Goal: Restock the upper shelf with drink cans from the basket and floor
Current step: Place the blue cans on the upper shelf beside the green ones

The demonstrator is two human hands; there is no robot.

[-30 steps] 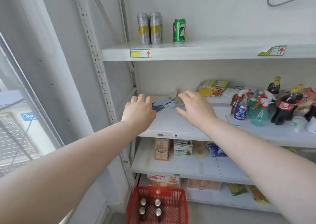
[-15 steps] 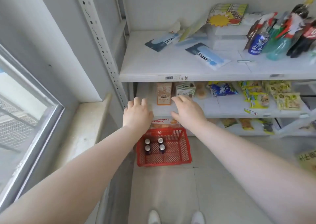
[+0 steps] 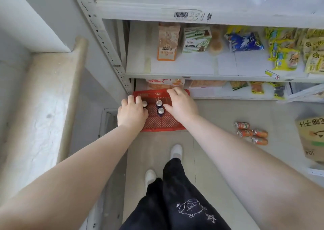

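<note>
A red plastic basket (image 3: 163,124) sits on the floor at the foot of the shelving. Upright cans with silver tops (image 3: 159,103) stand in it; three tops show. My left hand (image 3: 131,113) hovers over the basket's left side with fingers extended, covering part of one can. My right hand (image 3: 180,103) reaches over the basket's right side, fingers spread and relaxed, beside two cans. Neither hand holds anything. Several orange cans (image 3: 252,133) lie on their sides on the floor to the right. The upper shelf is out of view.
Lower shelves (image 3: 201,75) carry snack packets and cartons. A cardboard box (image 3: 313,138) stands on the floor at far right. A stone window ledge (image 3: 47,96) runs along the left. My feet in white shoes stand just behind the basket.
My view has tilted from the shelves down to the floor. Both hands have dropped from shelf height to just over the cans in the basket. The orange floor cans have come into view.
</note>
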